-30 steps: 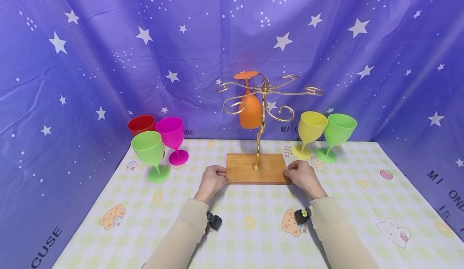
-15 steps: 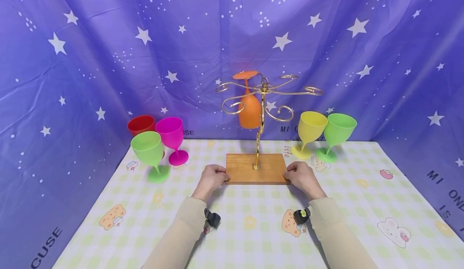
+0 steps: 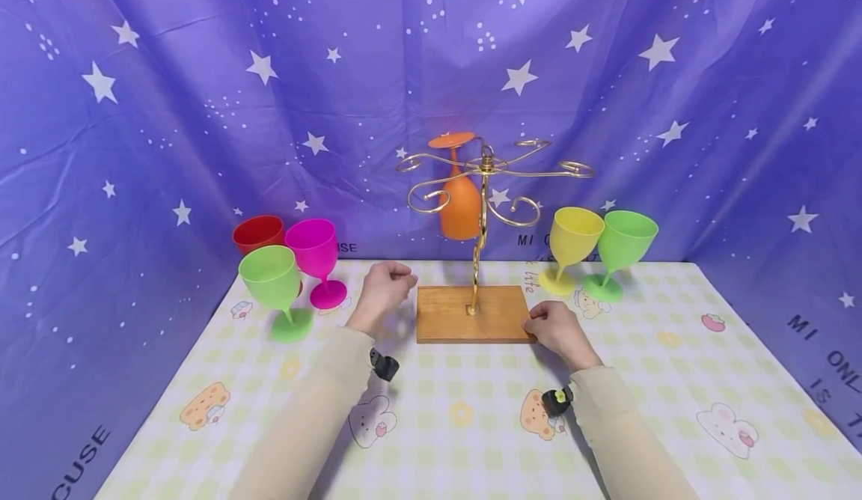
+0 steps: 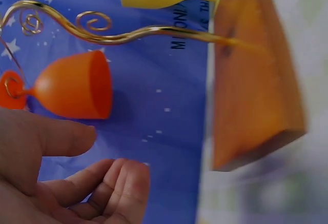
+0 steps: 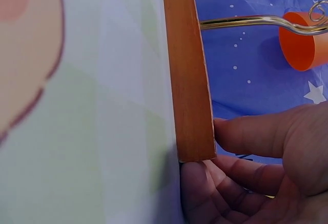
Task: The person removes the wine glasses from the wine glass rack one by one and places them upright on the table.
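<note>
A gold wire wine glass rack (image 3: pixel 485 169) stands on a wooden base (image 3: pixel 444 316). From one of its curled hooks an orange goblet (image 3: pixel 461 209) hangs upside down. My left hand (image 3: pixel 384 294) is raised off the base's left end, holding nothing; the left wrist view shows a gap between thumb (image 4: pixel 69 138) and fingers. At the other end, my right hand (image 3: pixel 559 329) grips the base's right front corner. In the right wrist view the thumb (image 5: pixel 251 134) lies on the base's top edge, with the fingers against its end.
Left of the rack stand a red goblet (image 3: pixel 259 233), a magenta goblet (image 3: pixel 313 249) and a light green goblet (image 3: pixel 268 277). On the right are a yellow goblet (image 3: pixel 575 232) and a green goblet (image 3: pixel 627 239). A starry purple curtain (image 3: pixel 377 96) encloses the checked tablecloth (image 3: pixel 458 447).
My left hand has let go of the base's left end and moved up and slightly left. My right hand stays on the base. The rack and goblets stand where they were.
</note>
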